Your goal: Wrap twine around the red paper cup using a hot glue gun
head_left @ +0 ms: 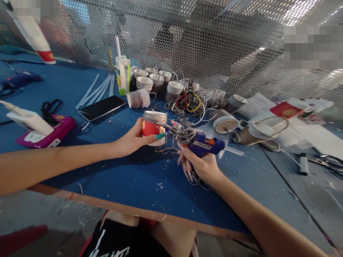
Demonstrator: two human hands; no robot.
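Note:
My left hand (138,137) is closed round a red and white paper cup (150,128), with twine wound about its upper part. In my right hand (203,164) is a blue hot glue gun (203,144), its front pointing left toward the cup. A tangle of grey-brown twine (183,134) hangs around the front of the gun and hides its nozzle. Whether the nozzle touches the cup I cannot tell. Loose strands of twine trail below, between the cup and my right hand.
Several twine-wrapped cups (157,80) stand behind, near a drink carton (123,75). Cutters with red and yellow handles (190,100) lie on tangled twine. Leftward are a phone (103,107), glue sticks (100,89) and a purple power strip (57,130). Scissors (327,162) lie right; perforated metal (214,46) borders the back.

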